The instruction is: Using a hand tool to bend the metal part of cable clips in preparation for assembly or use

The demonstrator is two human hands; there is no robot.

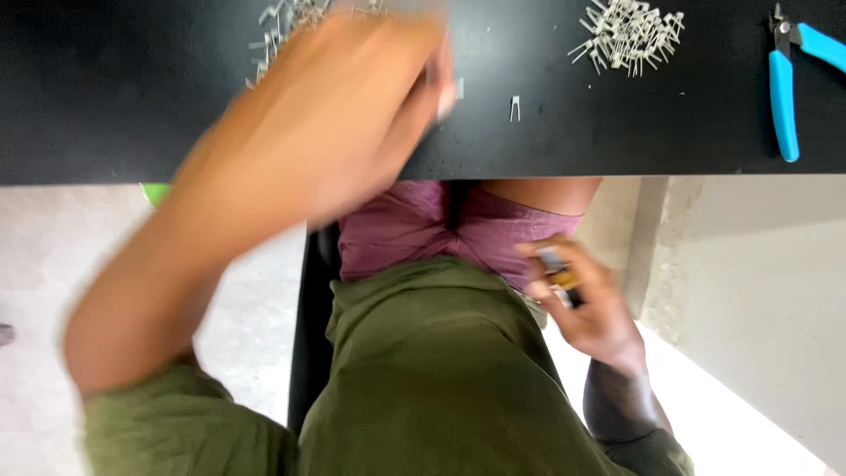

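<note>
**Left hand over the table edge, right hand holding a small object at the lap**

Head view: the person's left hand (352, 106) is raised over the near edge of the black table (132, 106), heavily blurred. Its fingers are bent loosely and reach toward the upper middle of the tabletop; whether they pinch anything cannot be told through the blur. Just beyond it, at the top edge, lies a pile of small metal clips (286, 22), partly hidden by the hand. A single loose clip (515, 107) sits alone on the table to the right of the fingertips. Farther right is a second pile of clips (630, 35), and near the right end lie blue-handled cutters (782, 92).

Below the table edge, the right hand (586, 304) rests beside the lap, fingers curled around a small dark and yellowish object (557, 273), too small to identify. The person wears an olive-green shirt (441, 379) and purple trousers (405, 229).
</note>
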